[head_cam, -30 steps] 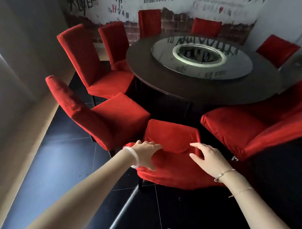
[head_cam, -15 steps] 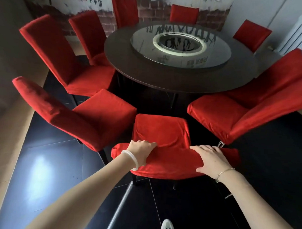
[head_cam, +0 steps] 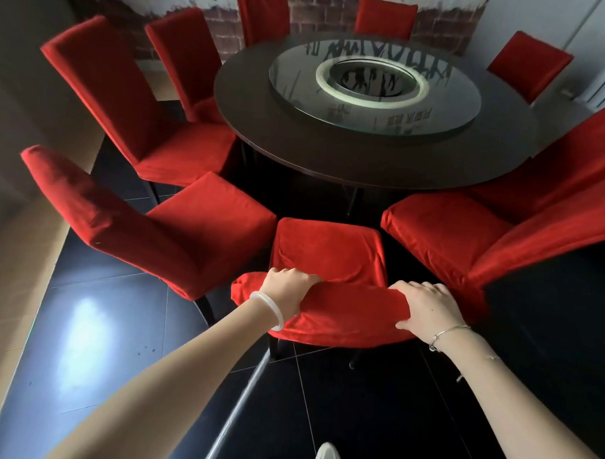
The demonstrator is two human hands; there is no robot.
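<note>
A chair in a red cloth cover (head_cam: 327, 250) stands right in front of me, its seat pointing toward the round dark table (head_cam: 365, 156). My left hand (head_cam: 287, 289) grips the top of the chair's backrest on the left, fingers curled over the front edge. My right hand (head_cam: 428, 307) grips the same top edge on the right, thumb at the back. A white bangle sits on my left wrist and a thin bracelet on my right.
Several more red-covered chairs ring the table, one close on the left (head_cam: 140, 230) and one close on the right (head_cam: 499, 236). A glass turntable (head_cam: 374, 87) lies on the table. The floor (head_cam: 102, 325) is dark glossy tile; my shoes (head_cam: 324, 458) show at the bottom.
Both hands have gone from resting on the backrest to curling round its top edge. The chair now stands a little further from the table, nearer me, and my view has lowered.
</note>
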